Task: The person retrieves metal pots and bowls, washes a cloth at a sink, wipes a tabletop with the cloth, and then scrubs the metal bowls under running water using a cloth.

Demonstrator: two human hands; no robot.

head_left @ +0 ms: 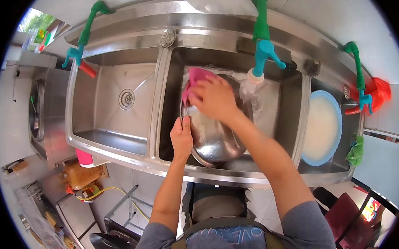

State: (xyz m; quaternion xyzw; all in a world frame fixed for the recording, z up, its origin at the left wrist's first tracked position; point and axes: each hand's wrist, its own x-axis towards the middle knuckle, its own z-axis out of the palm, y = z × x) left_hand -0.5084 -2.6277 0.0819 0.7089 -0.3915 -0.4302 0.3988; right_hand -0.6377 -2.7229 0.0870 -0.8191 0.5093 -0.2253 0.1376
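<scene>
A large round stainless steel bowl (214, 144) is tilted in the middle sink basin (280, 115), its outer side facing up. My left hand (181, 133) grips the bowl's rim on the left, thumb on top. With my right hand (214, 96) I press a pink cloth (198, 76) against the bowl's upper part; the fingers are bent over the cloth. Just right of the bowl, water runs from the white nozzle (252, 79) of the teal tap (263, 57) into the basin.
The left basin (112, 90) has a round drain (126, 99). In the right basin sits a blue tub (339, 117) of whitish liquid. A green cloth (355, 151) hangs over the right edge. Strainers (168, 37) lie on the back ledge. Green pipes (260, 17) rise behind.
</scene>
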